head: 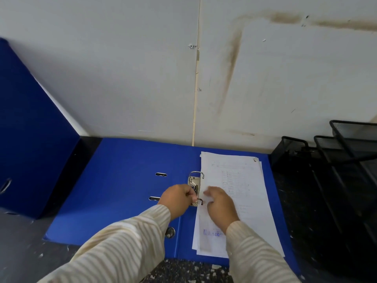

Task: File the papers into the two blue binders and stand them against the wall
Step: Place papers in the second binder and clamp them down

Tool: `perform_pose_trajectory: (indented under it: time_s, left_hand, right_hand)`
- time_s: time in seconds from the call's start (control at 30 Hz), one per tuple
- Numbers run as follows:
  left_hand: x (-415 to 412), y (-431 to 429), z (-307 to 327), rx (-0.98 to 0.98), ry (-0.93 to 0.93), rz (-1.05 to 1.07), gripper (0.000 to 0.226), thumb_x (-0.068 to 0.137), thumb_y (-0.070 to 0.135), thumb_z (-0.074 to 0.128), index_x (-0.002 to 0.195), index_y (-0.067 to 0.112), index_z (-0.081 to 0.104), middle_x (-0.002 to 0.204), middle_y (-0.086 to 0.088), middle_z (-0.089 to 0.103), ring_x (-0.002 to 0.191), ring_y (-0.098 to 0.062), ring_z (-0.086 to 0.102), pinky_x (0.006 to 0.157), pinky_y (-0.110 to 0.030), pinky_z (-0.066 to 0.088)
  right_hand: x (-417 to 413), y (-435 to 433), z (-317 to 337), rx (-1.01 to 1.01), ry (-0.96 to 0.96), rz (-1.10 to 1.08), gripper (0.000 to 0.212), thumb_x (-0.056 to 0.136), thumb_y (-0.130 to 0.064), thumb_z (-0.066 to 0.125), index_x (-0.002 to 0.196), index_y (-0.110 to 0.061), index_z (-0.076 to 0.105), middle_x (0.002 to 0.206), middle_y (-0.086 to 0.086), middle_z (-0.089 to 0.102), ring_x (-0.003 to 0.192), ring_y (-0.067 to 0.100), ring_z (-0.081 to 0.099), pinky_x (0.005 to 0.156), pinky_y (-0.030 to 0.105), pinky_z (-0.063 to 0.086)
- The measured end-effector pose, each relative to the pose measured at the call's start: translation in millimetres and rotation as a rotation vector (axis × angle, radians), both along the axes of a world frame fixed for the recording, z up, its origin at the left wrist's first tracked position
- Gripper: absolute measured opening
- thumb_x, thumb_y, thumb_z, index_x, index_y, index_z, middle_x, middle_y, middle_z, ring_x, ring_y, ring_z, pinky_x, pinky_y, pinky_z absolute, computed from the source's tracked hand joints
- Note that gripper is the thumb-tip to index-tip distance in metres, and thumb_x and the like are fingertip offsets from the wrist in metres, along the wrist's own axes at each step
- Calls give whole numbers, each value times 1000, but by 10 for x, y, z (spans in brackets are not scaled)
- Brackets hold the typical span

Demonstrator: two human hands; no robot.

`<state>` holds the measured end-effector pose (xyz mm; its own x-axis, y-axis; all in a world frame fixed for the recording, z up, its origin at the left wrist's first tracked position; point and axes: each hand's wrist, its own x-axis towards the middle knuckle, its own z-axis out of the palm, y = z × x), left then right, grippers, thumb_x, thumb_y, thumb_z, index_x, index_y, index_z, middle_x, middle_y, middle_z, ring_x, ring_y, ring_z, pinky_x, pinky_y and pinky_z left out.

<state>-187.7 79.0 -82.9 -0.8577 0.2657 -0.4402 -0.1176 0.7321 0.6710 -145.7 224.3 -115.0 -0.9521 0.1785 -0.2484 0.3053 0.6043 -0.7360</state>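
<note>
Head-worn view, steeply downward, close.

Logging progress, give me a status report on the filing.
Left grip pinching ring mechanism. Right grip open over papers in open binder. Second binder stands left. No obstruction seen.

This is an office desk: an open blue binder with printed papers, a second blue binder standing, and black mesh trays on a dark speckled desktop.
</note>
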Motion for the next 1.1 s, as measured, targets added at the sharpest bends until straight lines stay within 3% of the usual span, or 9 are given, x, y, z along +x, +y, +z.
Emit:
perform_pose_trajectory:
  time_s: [0.13,0.27,0.37,0.5,0.63,0.77,0.9,1.0,1.1]
  left_hand:
    - [-114,41,71,-25,-54,-56,74,88,18,64,146,27,19,96,-14,70,85,-26,65,81,-38,53]
    - [-237,51,116,-67,-120,-204,100,87,11,61,148,29,-16,101,-19,69,65,-18,51,67,-33,48]
    - [-325,67,133,-120,-133,-308,103,86,12,62,147,27,-19,104,-19,69,72,-20,53,71,-34,48]
    - [-388,76,157,-111,-153,-327,101,81,12,67,150,28,-5,111,-13,66,83,-21,59,79,-37,54]
    - [-405,95,125,-113,-147,-323,96,79,13,69,148,32,4,93,-4,64,74,-18,58,66,-31,52]
    - [-396,133,102,-180,-104,-338,98,80,15,65,149,29,-3,68,5,51,60,-11,50,50,-21,41]
    - [-324,75,42,-126,-124,-241,101,83,17,64,149,26,-13,62,4,50,56,-10,46,51,-22,39]
    - [-234,44,-4,-65,-129,-161,97,85,20,64,150,25,-8,79,-5,63,70,-17,58,61,-25,44]
    - [-198,47,13,-45,-130,-141,91,88,23,63,151,23,-2,95,-9,65,76,-17,56,65,-25,44]
  right_hand:
    - [-289,60,75,-1,-11,-75,40,95,-10,46,135,-14,48,127,7,54,111,18,51,90,21,37]
    - [-497,-28,47,73,-30,-9,29,96,-14,42,119,-8,60,112,13,58,97,24,56,79,25,41]
    - [-588,-44,24,203,-23,-5,29,98,-18,41,95,-2,66,101,16,63,88,27,59,69,28,41]
    - [-684,-22,19,344,-24,15,31,98,-23,44,95,-4,68,95,14,68,86,27,62,69,28,42]
    - [-725,-18,-1,432,-29,51,26,97,-21,47,97,-5,68,95,13,68,86,26,63,66,24,39]
    - [-713,-9,41,390,-48,55,28,97,-21,47,97,-4,69,95,14,69,86,26,63,69,26,42]
    - [-545,8,64,189,-28,10,27,96,-11,43,109,-6,65,105,12,64,92,25,60,71,23,43]
    - [-246,-34,18,24,1,-18,45,90,-1,47,134,-11,47,117,3,49,111,19,50,86,16,38]
    - [9,-108,-105,91,-15,54,61,88,-7,54,144,-13,32,144,3,38,136,20,31,111,26,27]
